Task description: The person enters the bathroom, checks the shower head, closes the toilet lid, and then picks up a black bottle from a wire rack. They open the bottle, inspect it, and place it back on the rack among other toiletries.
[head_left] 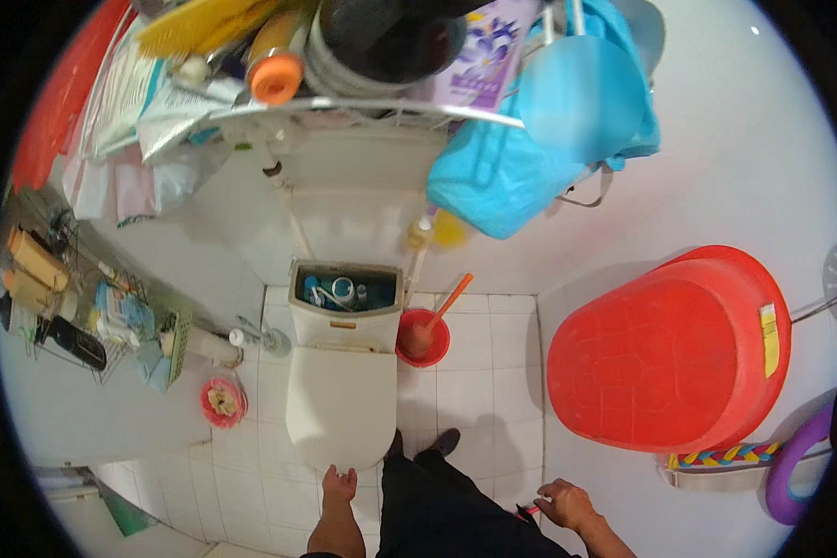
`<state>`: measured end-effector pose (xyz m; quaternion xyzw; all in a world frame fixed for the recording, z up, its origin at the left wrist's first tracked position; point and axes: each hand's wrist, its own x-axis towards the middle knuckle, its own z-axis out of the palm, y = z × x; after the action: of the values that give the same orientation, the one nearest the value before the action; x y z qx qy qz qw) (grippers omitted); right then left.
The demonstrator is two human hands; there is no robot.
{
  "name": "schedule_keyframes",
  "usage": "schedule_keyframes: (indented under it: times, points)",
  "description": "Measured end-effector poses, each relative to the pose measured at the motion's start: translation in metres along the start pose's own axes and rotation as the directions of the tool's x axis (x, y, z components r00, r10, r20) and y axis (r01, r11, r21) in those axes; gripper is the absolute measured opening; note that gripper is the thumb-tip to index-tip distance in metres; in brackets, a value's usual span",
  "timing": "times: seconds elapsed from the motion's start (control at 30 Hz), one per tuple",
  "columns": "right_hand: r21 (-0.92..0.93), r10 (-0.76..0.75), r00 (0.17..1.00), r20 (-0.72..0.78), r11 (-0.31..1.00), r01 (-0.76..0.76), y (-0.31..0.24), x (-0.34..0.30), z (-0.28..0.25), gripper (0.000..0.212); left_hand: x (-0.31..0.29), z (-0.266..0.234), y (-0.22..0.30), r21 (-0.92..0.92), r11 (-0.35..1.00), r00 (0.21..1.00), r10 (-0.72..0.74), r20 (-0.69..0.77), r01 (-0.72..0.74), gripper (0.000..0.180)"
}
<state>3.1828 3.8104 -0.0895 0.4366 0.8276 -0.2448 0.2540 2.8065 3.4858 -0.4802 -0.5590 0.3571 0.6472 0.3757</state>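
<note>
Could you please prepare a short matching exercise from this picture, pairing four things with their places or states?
Things:
1. Left hand
2. Right hand
3. Toilet tank
4. Orange-handled tool

Places or states:
A. Uncovered at the top, with its inner parts showing
B. Standing in a small red bucket
C. With a small red-and-black object at its fingertips
D. By the front edge of the white toilet lid

Right pairs: 1-D, 2-C, 3-A, 4-B

plunger (pixel 450 302) in bucket (pixel 444 340), just r of toilet (pixel 341 405).
</note>
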Motion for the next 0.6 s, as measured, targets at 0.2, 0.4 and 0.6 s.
schedule_keyframes:
  times: [0.2,0.4,0.6]
  points:
    - [0.065,-0.016,0.999,-0.050,0.998,0.019,0.001,0.006,0.027,0.040,-0.034,0.046,0.025,0.420,0.888,0.982,0.166,0.089,-0.188,0.050]
    - [0.195,-0.034,0.995,-0.094,0.979,0.052,0.010,0.018,0.088,0.033,-0.101,0.117,0.044,0.768,0.470,0.901,0.241,0.362,-0.434,0.037]
    - [0.302,-0.092,0.988,-0.128,0.945,0.127,-0.009,0.025,0.118,0.038,-0.139,0.136,0.057,0.777,0.069,0.774,0.173,0.608,-0.626,0.024]
